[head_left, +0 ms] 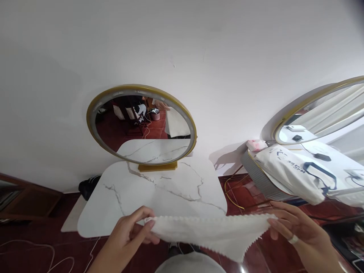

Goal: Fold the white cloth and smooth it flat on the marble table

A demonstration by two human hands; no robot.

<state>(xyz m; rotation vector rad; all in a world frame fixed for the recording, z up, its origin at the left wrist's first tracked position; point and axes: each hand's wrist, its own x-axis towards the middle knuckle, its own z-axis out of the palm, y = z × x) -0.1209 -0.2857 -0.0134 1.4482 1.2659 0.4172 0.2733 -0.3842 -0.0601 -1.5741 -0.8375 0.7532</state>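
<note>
A white cloth (204,231) with a scalloped edge is stretched between my two hands, its top edge nearly straight and its lower part hanging down. My left hand (133,229) pinches one upper corner between thumb and fingers. At the other end, my right hand (292,227), with a ring on one finger, pinches the opposite corner. Behind the cloth stands a small table (170,193) with a white, grey-veined top. On it, a round gold-framed mirror (142,151) reflects a hand and part of the cloth.
To the right, a second table (261,178) bears a white printed bag (292,170), a pink-and-white pack (256,145), a black adapter (322,156) and another round mirror (327,117). A cable (42,244) runs over the red floor at left, near a wooden cabinet (31,201).
</note>
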